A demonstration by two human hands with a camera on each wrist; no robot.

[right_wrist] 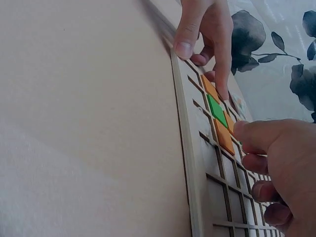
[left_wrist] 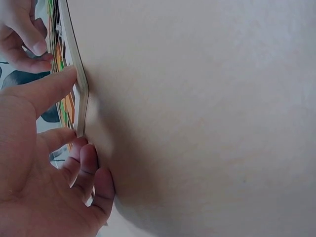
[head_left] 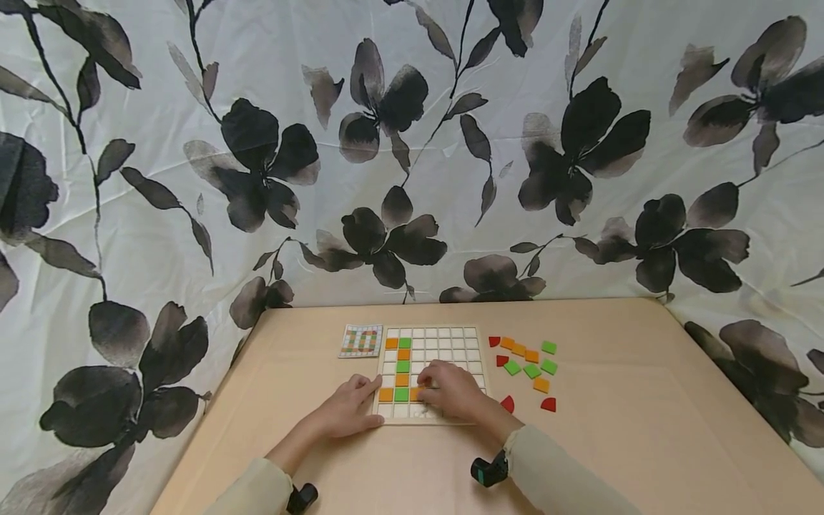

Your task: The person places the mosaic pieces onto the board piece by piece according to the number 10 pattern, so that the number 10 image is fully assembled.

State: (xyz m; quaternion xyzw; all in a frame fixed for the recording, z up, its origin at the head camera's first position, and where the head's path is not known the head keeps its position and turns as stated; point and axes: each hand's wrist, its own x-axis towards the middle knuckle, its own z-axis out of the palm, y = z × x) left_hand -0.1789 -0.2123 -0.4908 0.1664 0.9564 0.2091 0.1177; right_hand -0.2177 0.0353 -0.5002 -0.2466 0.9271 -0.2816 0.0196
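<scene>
At eight o'clock on the grid board (head_left: 444, 343), my left hand (head_left: 350, 409) rests spread wide; its rightmost orange tile (head_left: 414, 394) lies at nine o'clock from my right hand (head_left: 453, 390), whose pinch I cannot tell; nearer that hand, loose tiles (head_left: 531, 370) lie toward two.

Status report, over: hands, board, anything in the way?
Left hand touching near left corner of board. Right hand over board beside orange tile, grip unclear. Board partly filled; right hand hides part of it.
</scene>
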